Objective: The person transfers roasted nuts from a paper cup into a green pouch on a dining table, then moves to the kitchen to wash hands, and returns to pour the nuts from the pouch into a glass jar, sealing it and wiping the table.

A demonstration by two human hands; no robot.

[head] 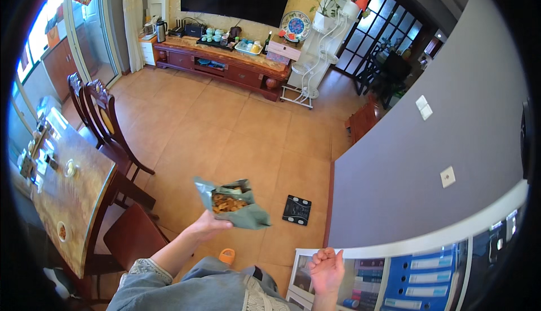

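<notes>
My left hand [210,225] grips an open grey-green foil bag [253,216] from below, its thumb along the near side. Through the torn mouth I see brown, crisp-looking snack pieces [228,203] and something small and pale. To the right, my right hand [326,271] is raised with the palm towards me, its fingers curled together and nothing in them. It is in front of a white cabinet [308,252] holding books [367,283] and blue binders [418,277]. An orange slipper [227,256] shows on the floor below me.
On my left are a dining table [84,197] with a small bowl [62,231], a near chair [131,237] and two farther chairs [110,137]. A black bathroom scale [297,210] lies on the tiles. Ahead are a low TV cabinet [181,59] and a white plant stand [310,78].
</notes>
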